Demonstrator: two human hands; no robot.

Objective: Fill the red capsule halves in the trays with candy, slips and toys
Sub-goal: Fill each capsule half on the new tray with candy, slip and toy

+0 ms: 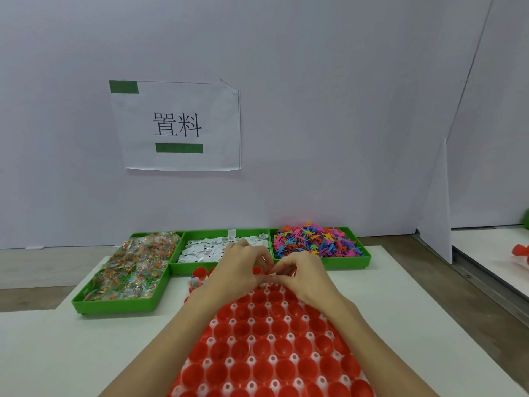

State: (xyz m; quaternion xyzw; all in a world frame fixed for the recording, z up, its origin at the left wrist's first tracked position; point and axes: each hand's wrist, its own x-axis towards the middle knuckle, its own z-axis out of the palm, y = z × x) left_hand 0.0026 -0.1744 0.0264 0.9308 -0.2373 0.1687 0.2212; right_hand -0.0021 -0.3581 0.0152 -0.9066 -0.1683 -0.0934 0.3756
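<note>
Two hands meet over the far rows of the capsule tray (274,345), the left hand (237,272) and the right hand (300,275) with fingertips curled in toward each other and touching, pinching something small and pale between them; it looks like one of the slips, though it is too small to tell for sure. Beneath and nearer than the hands, the tray holds rows of open red capsule halves (259,329) seated in white sockets, and the ones in view look unfilled. Just left of the left hand, one capsule half at the tray's far corner shows a bit of coloured candy (195,282) inside. Beyond the hands stand three green bins on the white desk (86,353): the candy bin (114,306) to the far left with wrapped sweets, the slip bin (177,265) straight ahead with white printed slips, partly hidden by the fingers, and the toy bin (360,257) beyond the right hand, heaped with small bright plastic figures. A paper sign (177,126) hangs on the wall above.
</note>
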